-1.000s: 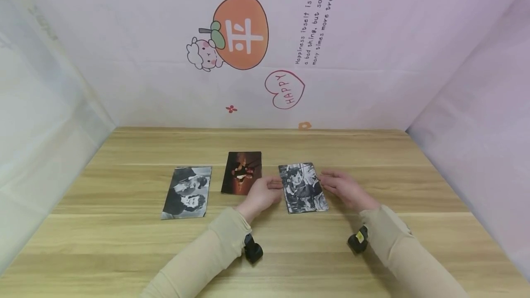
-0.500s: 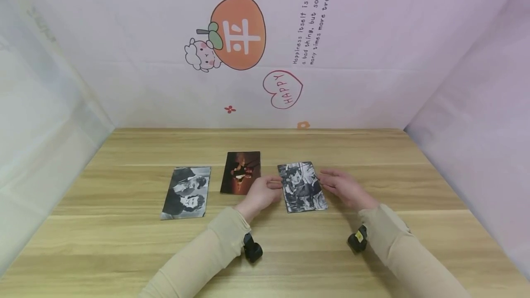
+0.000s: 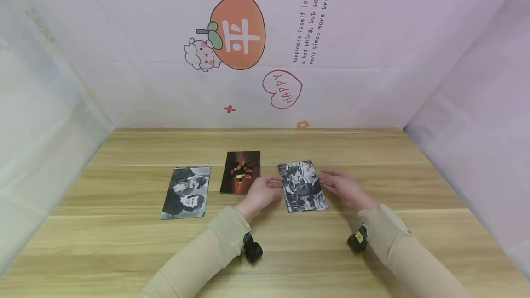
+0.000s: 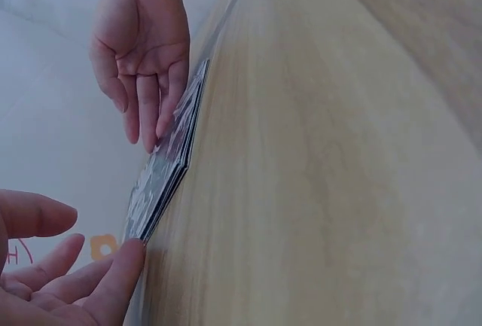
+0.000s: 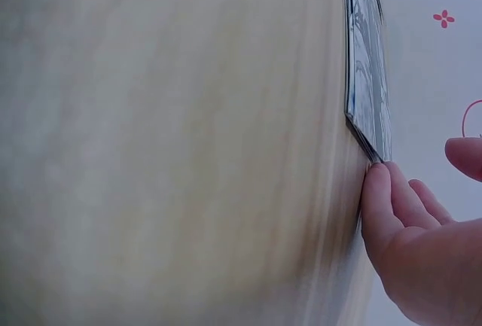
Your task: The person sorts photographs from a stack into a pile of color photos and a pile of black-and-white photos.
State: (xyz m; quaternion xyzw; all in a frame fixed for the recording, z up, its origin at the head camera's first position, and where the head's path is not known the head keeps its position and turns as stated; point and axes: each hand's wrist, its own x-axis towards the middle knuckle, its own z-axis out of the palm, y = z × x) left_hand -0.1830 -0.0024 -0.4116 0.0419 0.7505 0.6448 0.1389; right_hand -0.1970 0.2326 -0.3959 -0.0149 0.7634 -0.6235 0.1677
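Note:
In the head view a small stack of black-and-white photos [image 3: 303, 187] lies flat on the wooden table, between both hands. My left hand [image 3: 264, 194] has its fingertips right at the stack's left edge. On the opposite side, the fingers of my right hand [image 3: 341, 188] reach the right edge. Both hands have relaxed, fairly straight fingers, with the thumbs held apart. Seen from the left wrist, several layered edges show in the stack [image 4: 169, 164]. The right wrist view shows fingertips [image 5: 379, 179] at a corner of the stack [image 5: 367, 70].
A dark reddish photo [image 3: 239, 172] lies just behind my left hand, partly covered by it. Farther left is another black-and-white photo [image 3: 187, 192] of two people, with a second edge peeking out beneath. A printed white cloth [image 3: 356, 91] rises behind the table [image 3: 298, 261].
The stack of photos and both hands stay almost where they were. The whole head view has shifted very slightly.

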